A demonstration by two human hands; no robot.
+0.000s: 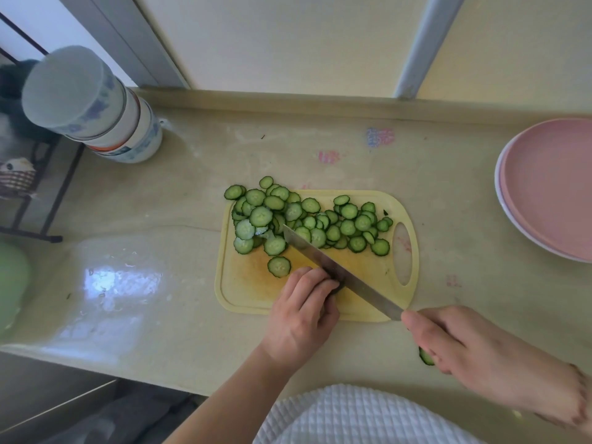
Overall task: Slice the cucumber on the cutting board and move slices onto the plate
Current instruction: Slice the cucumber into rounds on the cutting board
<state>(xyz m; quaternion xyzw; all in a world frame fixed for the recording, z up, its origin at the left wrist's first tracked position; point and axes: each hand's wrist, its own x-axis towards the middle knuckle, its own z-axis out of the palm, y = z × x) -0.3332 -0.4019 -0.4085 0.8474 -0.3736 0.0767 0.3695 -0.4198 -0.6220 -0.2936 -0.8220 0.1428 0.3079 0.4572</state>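
The tabletop (320, 149) carries the pink plate (551, 187), bare at the right edge, and the yellow board (250, 283), where a heap of slices (304, 219) covers the far half. The knife (346, 277) crosses it, handle gripped in the right hand (464, 344). The left hand (304, 309) curls over the last cucumber stub (340, 286), fingertips touching the blade: the likely risk is a nicked finger. One slice (426, 357) already lies off the board.
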